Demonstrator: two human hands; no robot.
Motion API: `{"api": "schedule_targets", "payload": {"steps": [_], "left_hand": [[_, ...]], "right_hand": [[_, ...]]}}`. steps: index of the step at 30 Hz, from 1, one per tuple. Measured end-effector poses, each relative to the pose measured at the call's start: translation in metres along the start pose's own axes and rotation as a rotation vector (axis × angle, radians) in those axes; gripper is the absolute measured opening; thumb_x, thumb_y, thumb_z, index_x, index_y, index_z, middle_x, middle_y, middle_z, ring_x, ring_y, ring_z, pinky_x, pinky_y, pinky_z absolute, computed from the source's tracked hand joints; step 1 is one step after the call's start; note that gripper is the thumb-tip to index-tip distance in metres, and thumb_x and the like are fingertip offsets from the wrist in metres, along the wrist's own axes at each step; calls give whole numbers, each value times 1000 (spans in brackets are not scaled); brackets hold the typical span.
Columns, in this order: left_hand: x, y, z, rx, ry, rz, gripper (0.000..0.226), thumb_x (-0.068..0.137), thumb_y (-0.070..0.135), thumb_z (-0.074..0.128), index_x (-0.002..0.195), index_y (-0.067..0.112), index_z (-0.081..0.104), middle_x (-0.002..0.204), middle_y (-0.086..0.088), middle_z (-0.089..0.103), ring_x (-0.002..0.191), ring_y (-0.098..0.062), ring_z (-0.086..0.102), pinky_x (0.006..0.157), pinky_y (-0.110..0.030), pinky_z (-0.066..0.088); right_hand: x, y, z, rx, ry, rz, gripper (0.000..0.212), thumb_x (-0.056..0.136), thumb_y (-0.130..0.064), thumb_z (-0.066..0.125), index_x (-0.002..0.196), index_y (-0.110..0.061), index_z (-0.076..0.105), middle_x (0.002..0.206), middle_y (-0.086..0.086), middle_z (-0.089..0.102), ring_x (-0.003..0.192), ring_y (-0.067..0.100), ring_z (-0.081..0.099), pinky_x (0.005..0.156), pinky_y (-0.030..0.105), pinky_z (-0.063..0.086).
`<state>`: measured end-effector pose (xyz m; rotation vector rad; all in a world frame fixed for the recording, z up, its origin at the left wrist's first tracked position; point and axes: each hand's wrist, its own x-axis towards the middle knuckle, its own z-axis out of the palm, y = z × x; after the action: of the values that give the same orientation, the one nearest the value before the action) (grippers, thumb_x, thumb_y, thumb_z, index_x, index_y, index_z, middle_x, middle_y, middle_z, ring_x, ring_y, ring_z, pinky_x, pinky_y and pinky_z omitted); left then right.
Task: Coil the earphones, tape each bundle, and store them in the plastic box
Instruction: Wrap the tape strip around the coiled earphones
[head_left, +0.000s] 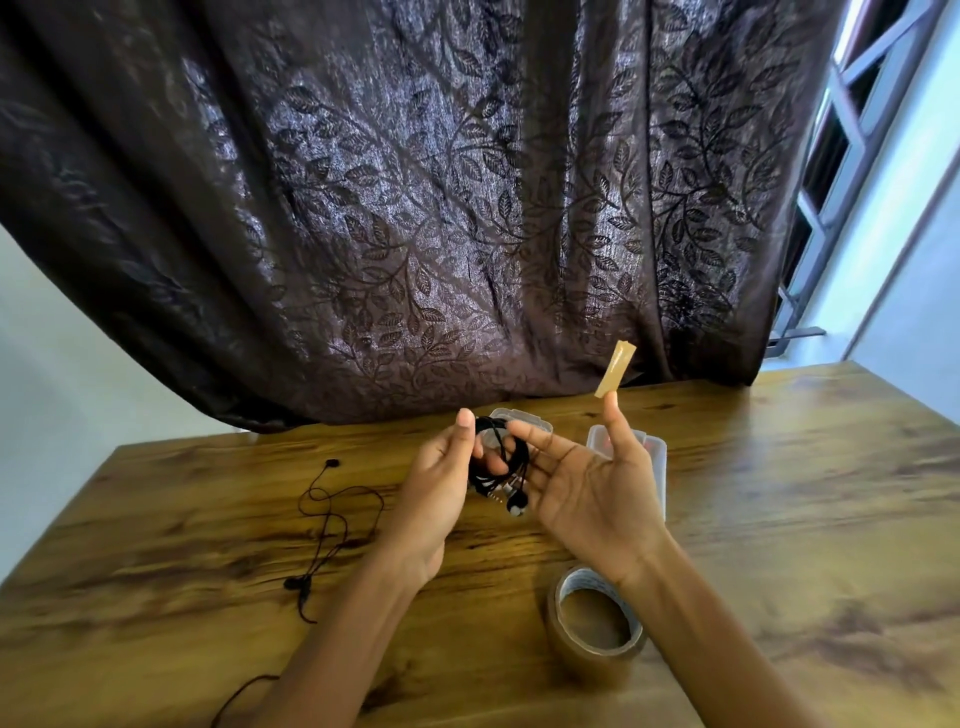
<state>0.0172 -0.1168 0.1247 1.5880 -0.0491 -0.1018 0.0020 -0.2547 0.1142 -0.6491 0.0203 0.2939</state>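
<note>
My left hand (441, 488) holds a coiled bundle of black earphones (501, 467) above the table, with an earbud and the plug hanging out below. My right hand (587, 483) is palm up beside it, its forefinger touching the bundle. A short strip of brown tape (615, 368) sticks up from a raised fingertip of that hand. A second pair of black earphones (332, 525) lies loose and uncoiled on the table to the left. The clear plastic box (652, 457) stands behind my right hand, with its clear lid (524, 418) behind the bundle.
A roll of brown packing tape (597, 621) lies flat on the wooden table (805, 519) under my right wrist. A dark leaf-patterned curtain (415, 208) hangs over the table's far edge. A window frame is at the right.
</note>
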Motion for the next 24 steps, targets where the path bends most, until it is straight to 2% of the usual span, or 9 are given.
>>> {"api": "schedule_targets", "payload": {"steps": [2, 5, 7, 9, 12, 14, 19, 21, 24], "left_hand": [[-2, 0, 1, -15, -6, -7, 39, 93, 47, 34, 73, 17, 48, 74, 2, 68, 85, -8, 60, 89, -29, 37], [-2, 0, 3, -33, -16, -41, 37, 94, 46, 34, 75, 17, 47, 81, 5, 73, 90, -4, 62, 88, -29, 35], [-3, 2, 2, -53, -6, -58, 37, 94, 45, 34, 74, 18, 47, 77, 8, 73, 79, 5, 63, 82, -25, 36], [-2, 2, 1, -79, 3, -71, 37, 94, 45, 34, 73, 18, 47, 72, 12, 73, 76, 2, 63, 87, -29, 38], [-4, 3, 1, -95, 8, -76, 37, 94, 45, 34, 73, 17, 46, 71, 16, 72, 71, 7, 63, 77, -22, 37], [-4, 1, 1, -111, 16, -75, 37, 94, 46, 34, 75, 16, 46, 80, 13, 74, 72, 11, 63, 74, -19, 35], [-6, -4, 2, -106, 39, -83, 40, 92, 49, 34, 74, 17, 49, 91, 4, 74, 86, -1, 64, 76, -24, 37], [-7, -4, 3, -124, 39, -77, 39, 92, 48, 35, 72, 19, 50, 90, 1, 74, 88, -7, 64, 77, -26, 39], [-7, -5, 4, -149, 37, -76, 38, 92, 46, 38, 71, 18, 52, 83, -1, 73, 88, -14, 64, 81, -29, 41]], "right_hand": [[1, -1, 0, -17, 16, -2, 89, 78, -73, 35, 115, 4, 60, 107, 19, 61, 100, 29, 57, 99, 41, 42], [1, -2, 2, -78, 13, -11, 92, 79, -74, 31, 122, 3, 55, 123, 21, 56, 118, 31, 50, 108, 45, 34], [1, -2, 5, -114, 10, -5, 92, 79, -75, 28, 121, 2, 57, 130, 22, 53, 125, 33, 47, 107, 45, 35], [0, -3, 8, -140, 9, 4, 92, 79, -75, 26, 119, 1, 59, 133, 25, 48, 127, 35, 44, 106, 45, 35], [0, -3, 10, -178, 8, 4, 93, 78, -76, 25, 118, 0, 60, 133, 27, 47, 122, 36, 50, 107, 48, 33], [0, -4, 9, -219, 11, 4, 95, 77, -78, 23, 117, 0, 61, 128, 27, 53, 118, 35, 54, 107, 49, 33], [2, -8, 6, -339, 24, 44, 103, 72, -85, 20, 115, -2, 62, 120, 25, 60, 116, 34, 55, 106, 46, 35], [2, -8, 7, -312, 24, 45, 103, 73, -84, 20, 116, 0, 61, 114, 24, 60, 102, 29, 57, 99, 40, 41], [1, -6, 9, -219, 20, 41, 100, 74, -82, 24, 115, 3, 60, 105, 21, 57, 89, 24, 54, 91, 37, 42]]}}
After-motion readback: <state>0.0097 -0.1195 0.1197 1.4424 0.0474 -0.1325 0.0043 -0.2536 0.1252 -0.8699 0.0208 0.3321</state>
